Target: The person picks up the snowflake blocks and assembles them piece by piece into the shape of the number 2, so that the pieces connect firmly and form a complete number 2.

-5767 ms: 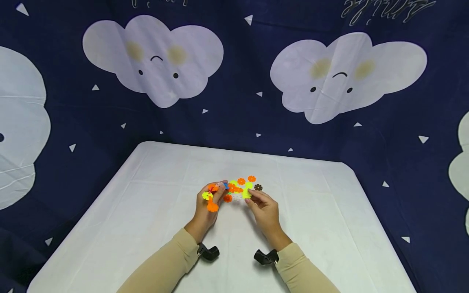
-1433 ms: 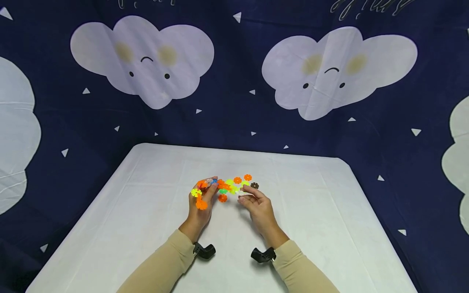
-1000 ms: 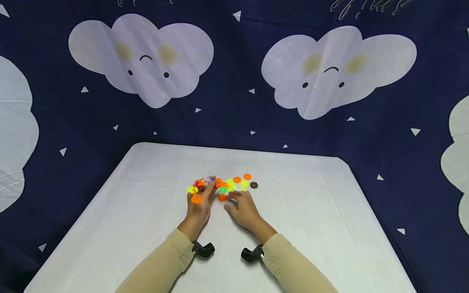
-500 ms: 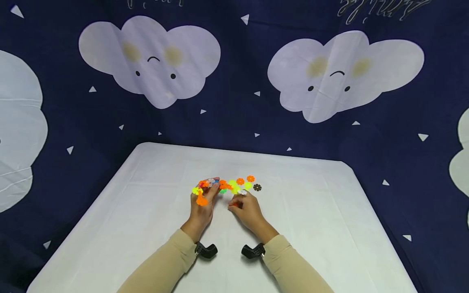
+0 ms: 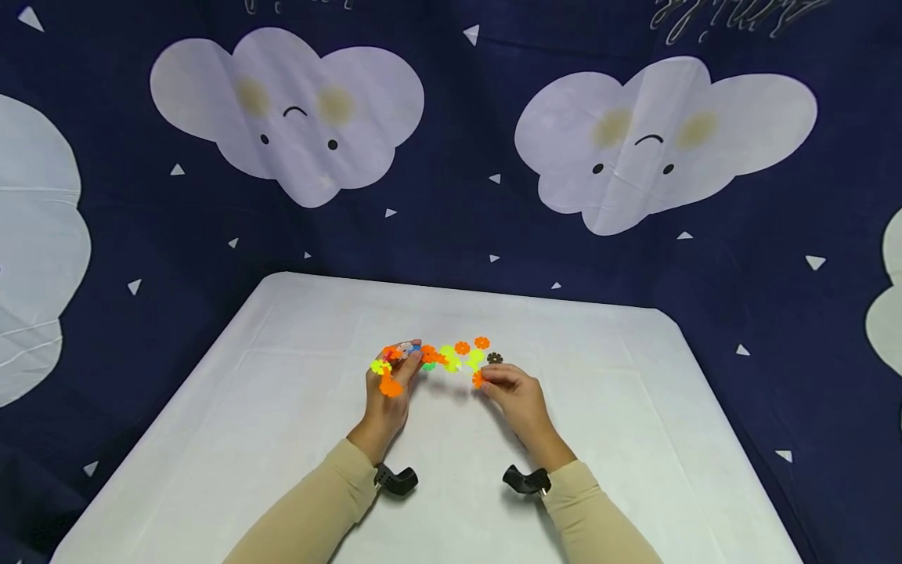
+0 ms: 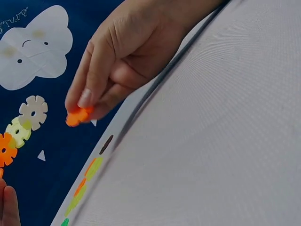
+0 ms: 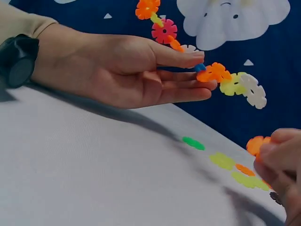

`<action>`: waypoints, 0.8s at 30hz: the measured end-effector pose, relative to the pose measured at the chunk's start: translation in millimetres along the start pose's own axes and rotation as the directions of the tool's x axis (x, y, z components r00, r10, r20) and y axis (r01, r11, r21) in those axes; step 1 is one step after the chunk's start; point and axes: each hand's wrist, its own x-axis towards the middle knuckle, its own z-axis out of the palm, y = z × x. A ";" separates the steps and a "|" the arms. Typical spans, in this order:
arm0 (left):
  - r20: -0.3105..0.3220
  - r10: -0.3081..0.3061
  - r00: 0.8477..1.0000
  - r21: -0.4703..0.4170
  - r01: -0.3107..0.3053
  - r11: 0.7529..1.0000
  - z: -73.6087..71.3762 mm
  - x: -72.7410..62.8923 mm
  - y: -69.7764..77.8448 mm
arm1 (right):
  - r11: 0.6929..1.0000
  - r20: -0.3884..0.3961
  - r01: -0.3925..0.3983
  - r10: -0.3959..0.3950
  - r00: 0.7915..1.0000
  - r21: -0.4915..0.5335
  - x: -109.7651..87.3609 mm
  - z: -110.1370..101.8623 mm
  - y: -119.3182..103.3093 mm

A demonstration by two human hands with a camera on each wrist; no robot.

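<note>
In the head view my left hand holds a chain of linked flower-shaped plastic discs above the table. The right wrist view shows thumb and fingers pinching that chain at a blue disc. On one side hang a pink disc and an orange disc. The other side runs through orange and yellow to a white end disc. To the right, my right hand pinches a single orange disc between thumb and fingers, apart from the chain.
Several loose discs lie on the white table beyond the hands, among them a green disc, a yellow disc, a brown disc and an orange disc. Behind the table hangs a dark blue cloud-print cloth.
My right hand let go near the chain's end, reached left to a loose orange disc, picked it up and carried it right. My left hand keeps its hold on the chain.
</note>
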 end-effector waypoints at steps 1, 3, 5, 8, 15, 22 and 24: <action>-0.009 -0.002 1.000 0.001 0.002 1.000 -0.4 0.2 -0.1 | 0.999 -0.021 0.019 -0.019 1.000 0.028 -0.3 0.0 -0.7; -0.027 0.002 1.000 0.017 -0.001 1.000 -1.3 0.7 -0.7 | 0.996 -0.056 0.064 -0.060 0.997 0.060 -1.1 0.7 -2.0; -0.048 0.005 0.999 0.033 -0.003 0.999 -2.1 1.2 -1.2 | 0.991 -0.087 0.110 -0.104 0.991 0.074 -2.0 1.9 -2.5; -0.070 0.003 0.998 0.067 0.001 0.998 -2.9 1.9 -1.3 | 0.981 -0.115 0.172 -0.162 0.980 0.086 -2.7 4.8 -3.1; -0.066 -0.007 0.998 0.065 0.011 0.998 -2.8 1.9 -0.9 | 0.956 -0.110 0.276 -0.266 0.958 0.096 -3.6 12.0 -6.4; -0.036 0.012 0.999 0.006 -0.012 1.000 -1.5 1.1 -2.6 | 0.949 -0.097 0.312 -0.307 0.947 0.041 -4.4 12.5 -3.4; -0.029 0.012 1.000 0.011 -0.012 1.000 -1.6 1.2 -3.1 | 0.940 -0.092 0.341 -0.339 0.936 0.006 -4.1 12.2 -1.3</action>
